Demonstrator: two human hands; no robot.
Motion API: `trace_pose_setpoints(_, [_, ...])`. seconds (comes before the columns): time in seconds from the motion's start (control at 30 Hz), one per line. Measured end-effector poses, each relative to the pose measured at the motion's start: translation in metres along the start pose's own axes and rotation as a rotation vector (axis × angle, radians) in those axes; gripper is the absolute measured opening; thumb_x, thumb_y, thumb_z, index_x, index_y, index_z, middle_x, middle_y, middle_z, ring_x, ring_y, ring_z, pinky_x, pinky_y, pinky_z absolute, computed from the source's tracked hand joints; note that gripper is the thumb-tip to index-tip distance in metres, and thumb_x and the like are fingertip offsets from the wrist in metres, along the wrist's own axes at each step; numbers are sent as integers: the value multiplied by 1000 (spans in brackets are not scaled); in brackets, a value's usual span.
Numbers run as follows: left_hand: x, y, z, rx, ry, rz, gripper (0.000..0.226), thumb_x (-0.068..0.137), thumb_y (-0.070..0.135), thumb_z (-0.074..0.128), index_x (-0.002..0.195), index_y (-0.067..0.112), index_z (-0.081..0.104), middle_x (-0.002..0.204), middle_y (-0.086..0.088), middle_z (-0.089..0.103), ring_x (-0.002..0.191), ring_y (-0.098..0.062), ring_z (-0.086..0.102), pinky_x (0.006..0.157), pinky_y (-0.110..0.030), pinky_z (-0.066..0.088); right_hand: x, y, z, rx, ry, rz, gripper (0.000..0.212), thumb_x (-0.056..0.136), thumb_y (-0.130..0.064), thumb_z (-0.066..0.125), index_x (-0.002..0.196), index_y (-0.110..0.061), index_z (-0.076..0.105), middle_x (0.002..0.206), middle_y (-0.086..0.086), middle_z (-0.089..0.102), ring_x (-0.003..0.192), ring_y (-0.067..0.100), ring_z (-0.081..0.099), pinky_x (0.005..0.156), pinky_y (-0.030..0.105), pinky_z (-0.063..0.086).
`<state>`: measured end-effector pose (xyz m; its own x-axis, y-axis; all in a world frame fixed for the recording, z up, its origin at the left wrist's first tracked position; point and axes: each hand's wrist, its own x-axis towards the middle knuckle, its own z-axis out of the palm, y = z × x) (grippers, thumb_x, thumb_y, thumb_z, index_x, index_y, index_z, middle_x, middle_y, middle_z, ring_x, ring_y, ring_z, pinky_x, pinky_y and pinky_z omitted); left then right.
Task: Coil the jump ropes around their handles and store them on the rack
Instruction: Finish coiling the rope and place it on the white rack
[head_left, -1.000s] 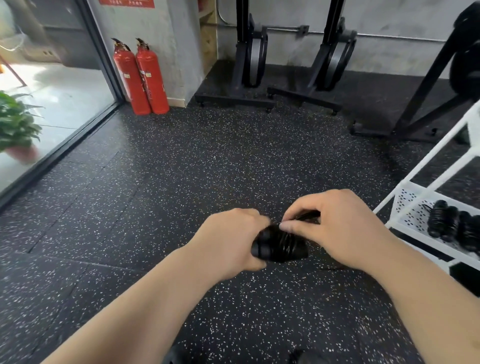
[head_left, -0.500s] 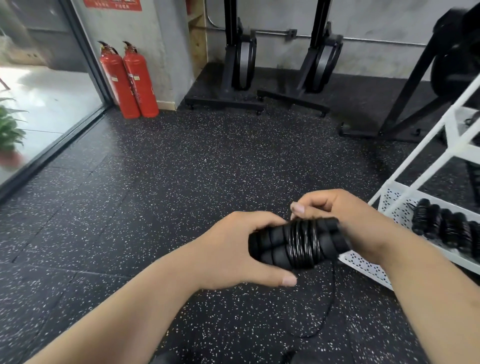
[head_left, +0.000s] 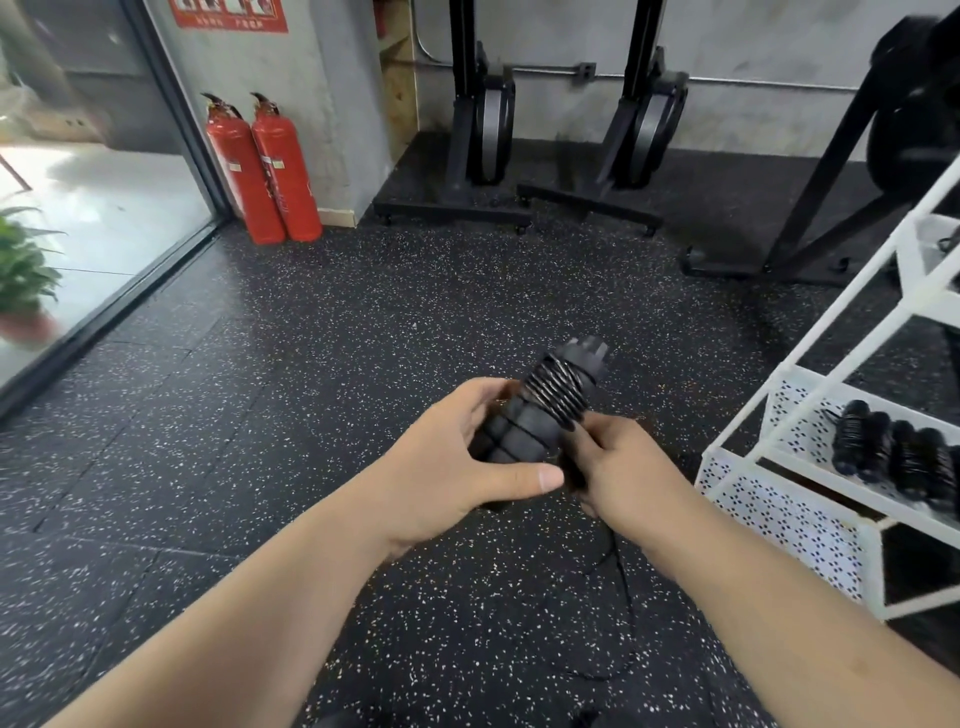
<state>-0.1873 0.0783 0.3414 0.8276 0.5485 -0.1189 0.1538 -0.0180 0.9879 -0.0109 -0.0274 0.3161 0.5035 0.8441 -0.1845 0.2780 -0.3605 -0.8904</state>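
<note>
The left hand grips the paired black handles of a jump rope at their lower end: the thumb lies across the front and the fingers wrap behind. The right hand sits just beside it, touching the bundle on its lower right side. Its fingers are curled and pinch the cord where the cord leaves the handles. The two hands are close together, both closed on the same rope.

The handles tilt, with the top end pointing up and toward the rack. Tight turns of cord cover the upper half of the bundle; a few spaced turns cross the lower half. The unwound cord drops from under the right hand and loops on the speckled black floor, left of the rack.

The rack is white, with perforated trays, and stands to the right of the hands. Several coiled ropes lie side by side on one of its shelves.

Well to the left of the rack:
- two black equipment stands against the back wall;
- two red fire extinguishers farther left;
- a potted plant farthest left, behind glass.
</note>
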Motion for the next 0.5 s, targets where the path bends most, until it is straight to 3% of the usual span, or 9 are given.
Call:
trace_pose_setpoints(0.07, [3, 0, 0, 64, 69, 5, 70, 82, 11, 92, 140, 29, 58, 124, 11, 76, 115, -9, 73, 102, -33, 58, -3, -3, 2, -132, -30, -48, 43, 113, -29, 46, 72, -22, 58, 54, -4, 58, 47, 13, 47, 58, 33, 37])
trace_pose_setpoints(0.17, [8, -7, -3, 235, 268, -2, 57, 78, 23, 95, 120, 42, 62, 111, 23, 76, 103, 3, 72, 96, -25, 56, -14, -8, 3, -380, -97, -130, 37, 112, -36, 47, 77, -28, 57, 65, -3, 65, 51, 8, 54, 56, 36, 43])
trace_pose_setpoints(0.23, [11, -13, -10, 381, 343, -17, 58, 75, 33, 96, 119, 45, 61, 107, 24, 75, 97, 5, 70, 90, -23, 55, -22, -11, 3, -530, -91, -203, 28, 111, -40, 48, 87, -34, 61, 71, -5, 67, 60, 8, 60, 60, 37, 49])
trace_pose_setpoints(0.33, [12, -18, -18, 592, 350, -36, 50, 76, 39, 92, 115, 41, 62, 100, 20, 71, 89, 0, 66, 78, -27, 51, -31, -24, -3, -715, -41, -254, 19, 110, -47, 49, 109, -38, 65, 73, -9, 64, 61, 6, 57, 56, 33, 43])
trace_pose_setpoints(0.4, [13, -20, -19, 715, 346, -35, 46, 78, 38, 89, 113, 38, 60, 102, 15, 64, 91, -7, 62, 81, -32, 51, -36, -34, -7, -821, -27, -270, 20, 109, -51, 49, 110, -38, 64, 71, -10, 61, 60, 5, 55, 54, 32, 40])
trace_pose_setpoints(0.5, [12, -23, -16, 895, 288, -20, 44, 79, 36, 86, 110, 34, 55, 102, 12, 53, 92, -15, 58, 86, -40, 54, -43, -46, -9, -984, -50, -347, 26, 107, -57, 46, 109, -37, 63, 78, -13, 63, 68, 6, 59, 62, 32, 51])
